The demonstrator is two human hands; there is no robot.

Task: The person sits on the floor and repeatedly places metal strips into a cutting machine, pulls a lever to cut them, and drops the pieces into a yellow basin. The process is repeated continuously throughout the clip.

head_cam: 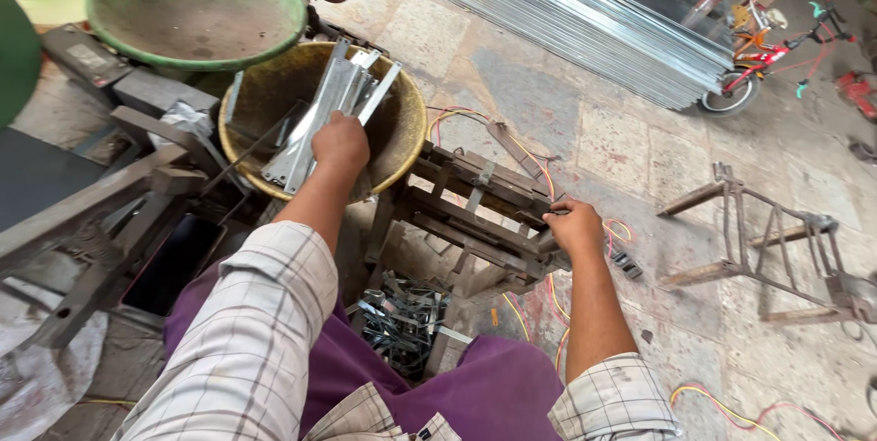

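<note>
Head view, looking down past checked sleeves and a purple lap onto a workshop floor of stone slabs. Left hand (340,144) clenched around a bundle of metal strips (332,108), bright and flat, fanned slightly at the far end, held over a worn yellow basin (402,121). Bundle lay slanted across the basin's mouth, lower end toward the near rim. Right hand (575,226) closed on the corner of a rusty metal jig (475,208), fingers curled over its edge; whether anything small was pinched there, cannot tell. Jig stood just beside the basin, touching or nearly touching its rim. Red and yellow wires (539,176) trailed across the jig and down onto the floor near the right forearm. Heap of bent metal offcuts (402,322) lay below the jig, between the knees. Green basin (196,12) sat beyond the yellow one, on dark machinery. Long stack of bright metal rods (585,12) stretched over the floor further off, with a small red bicycle (767,57) at its end. Welded frame (776,249) rested well apart to the right.
</note>
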